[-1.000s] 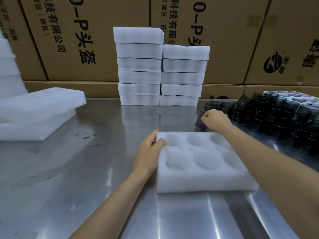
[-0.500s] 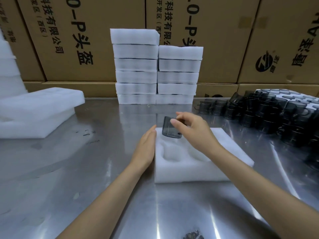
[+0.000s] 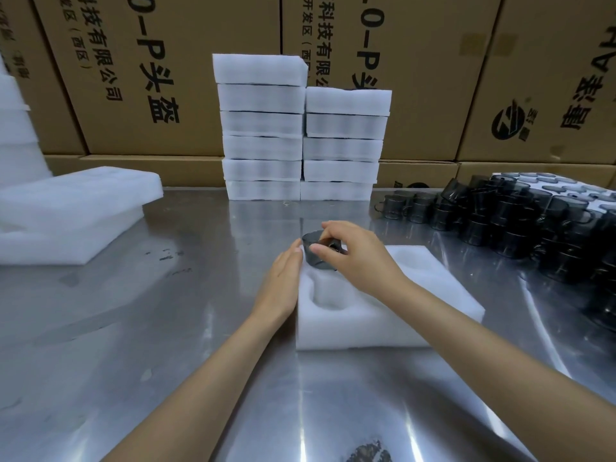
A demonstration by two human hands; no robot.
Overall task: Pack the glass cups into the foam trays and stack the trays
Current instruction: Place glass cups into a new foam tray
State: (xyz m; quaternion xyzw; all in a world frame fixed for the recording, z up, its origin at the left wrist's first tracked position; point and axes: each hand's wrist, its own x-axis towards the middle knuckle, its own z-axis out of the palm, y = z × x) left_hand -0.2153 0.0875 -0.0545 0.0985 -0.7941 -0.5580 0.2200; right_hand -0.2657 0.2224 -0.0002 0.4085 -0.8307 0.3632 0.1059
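One smoky glass cup (image 3: 315,253) pinched in right hand's (image 3: 358,258) grip.

On the left cardboard carton (image 3: 160,75) we read "头盔", "有限公司" and "(西区)". The middle carton (image 3: 416,61) repeats "科技有限公", "开发区" and "0-P头". On the right carton (image 3: 560,78) we see a round black logo (image 3: 509,120); its characters stay unclear.

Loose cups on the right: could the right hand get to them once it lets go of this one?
Probably yes. The loose cups stand uncovered on the table just right of the tray, with nothing between them and the right hand, which now holds a cup.
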